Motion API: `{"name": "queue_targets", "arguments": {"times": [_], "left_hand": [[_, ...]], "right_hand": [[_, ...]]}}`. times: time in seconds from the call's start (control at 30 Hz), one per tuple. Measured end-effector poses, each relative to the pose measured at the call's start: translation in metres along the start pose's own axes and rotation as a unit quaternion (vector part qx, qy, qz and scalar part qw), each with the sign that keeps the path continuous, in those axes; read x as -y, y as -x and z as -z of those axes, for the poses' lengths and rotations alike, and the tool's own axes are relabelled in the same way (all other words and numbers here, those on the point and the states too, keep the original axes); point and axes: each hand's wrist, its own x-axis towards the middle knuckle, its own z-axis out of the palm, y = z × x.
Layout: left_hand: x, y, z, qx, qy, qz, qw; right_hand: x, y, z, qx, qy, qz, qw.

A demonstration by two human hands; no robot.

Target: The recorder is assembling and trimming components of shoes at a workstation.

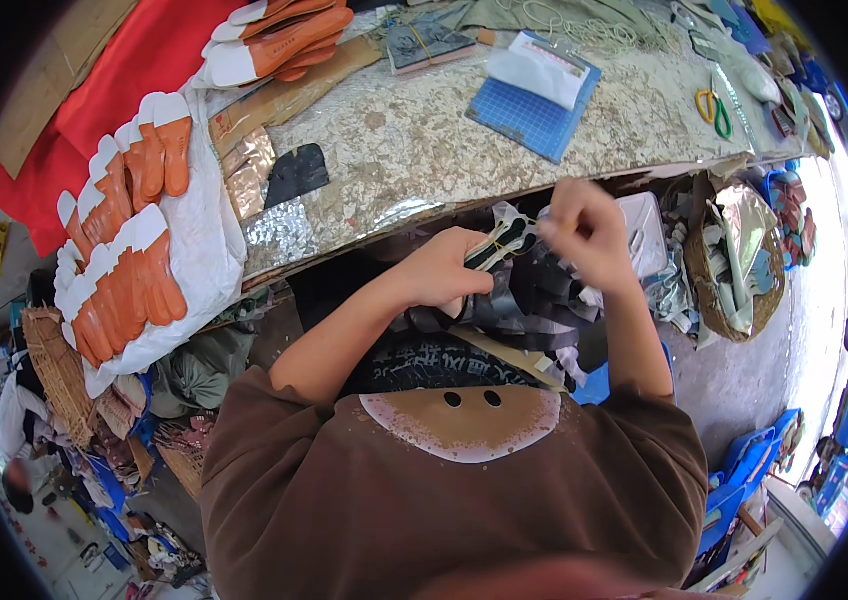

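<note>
My left hand grips a small bundle of black and cream flat pieces just off the table's front edge. A thin yellowish band appears to run around the bundle. Close to the bundle's right side, my right hand is raised with its fingers curled in, blurred by motion. Whatever its fingertips hold, if anything, is too smeared to make out. Beneath both hands, dark strips and scraps of material lie across my lap.
The worn table carries a blue cutting mat with a white packet, scissors and a black piece. Orange-and-white sole-shaped pieces stand in rows at left. A wicker basket of scraps is at right.
</note>
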Motion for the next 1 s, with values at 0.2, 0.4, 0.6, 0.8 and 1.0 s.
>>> {"name": "queue_targets", "arguments": {"times": [0.2,0.4,0.6,0.8,1.0], "left_hand": [[0.006,0.004,-0.004,0.016,0.109,-0.005,0.994],[0.0,0.004,-0.004,0.023,0.157,0.037,0.987],[0.01,-0.007,-0.008,-0.038,0.168,0.035,0.984],[0.016,-0.012,-0.018,-0.054,0.202,0.017,0.978],[0.015,-0.009,-0.021,-0.045,0.185,0.03,0.981]], "right_hand": [[0.034,-0.002,0.004,0.094,0.146,-0.085,0.981],[0.024,-0.005,0.001,0.143,0.351,0.147,0.914],[0.021,-0.012,0.003,0.188,0.449,0.154,0.86],[0.009,-0.015,0.011,0.238,0.479,0.212,0.818],[-0.002,-0.013,0.016,0.253,0.475,0.309,0.784]]}}
